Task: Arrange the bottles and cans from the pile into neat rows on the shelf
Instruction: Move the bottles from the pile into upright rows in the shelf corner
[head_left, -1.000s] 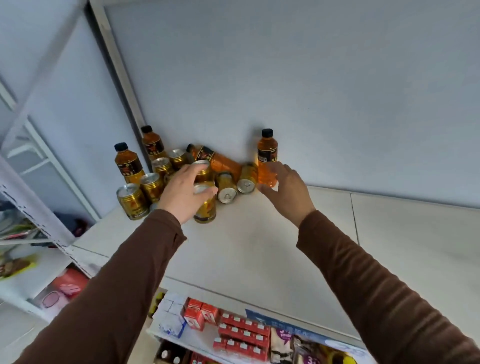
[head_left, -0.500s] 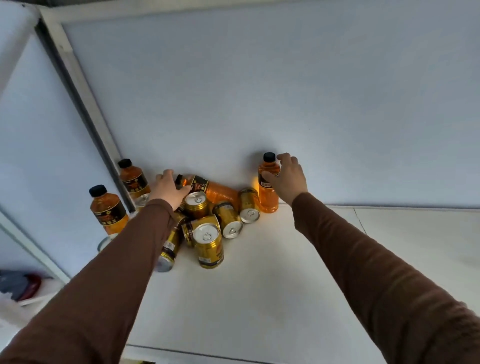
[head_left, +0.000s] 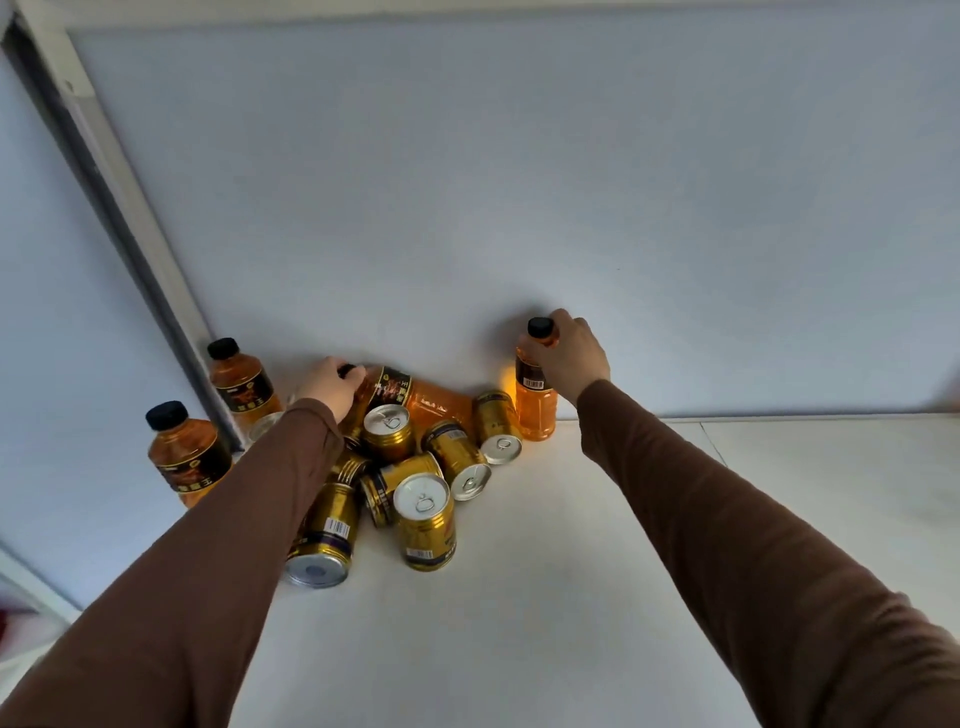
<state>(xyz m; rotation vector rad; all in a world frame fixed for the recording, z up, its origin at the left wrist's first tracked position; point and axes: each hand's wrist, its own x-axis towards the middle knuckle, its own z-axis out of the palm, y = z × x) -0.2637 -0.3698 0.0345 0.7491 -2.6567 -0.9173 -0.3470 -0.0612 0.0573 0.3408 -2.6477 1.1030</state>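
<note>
A pile of several gold cans (head_left: 426, 525) lies on the white shelf (head_left: 519, 597) against the back wall, some upright, some on their sides. An orange bottle (head_left: 426, 400) lies on its side at the back of the pile; my left hand (head_left: 330, 387) grips its capped neck end. An upright orange bottle (head_left: 535, 405) with a black cap stands at the pile's right; my right hand (head_left: 569, 353) holds its neck and shoulder. Two more upright bottles (head_left: 241, 379) (head_left: 184, 452) stand at the left.
A white and grey upright post (head_left: 130, 228) runs diagonally down the left to the shelf corner. The pale wall (head_left: 571, 182) closes the back. The shelf surface extends to the right, with a seam (head_left: 711, 436) in it.
The view has moved closer to the pile. My left hand has reached further back onto the lying bottle's neck. My right hand keeps its hold on the upright bottle.
</note>
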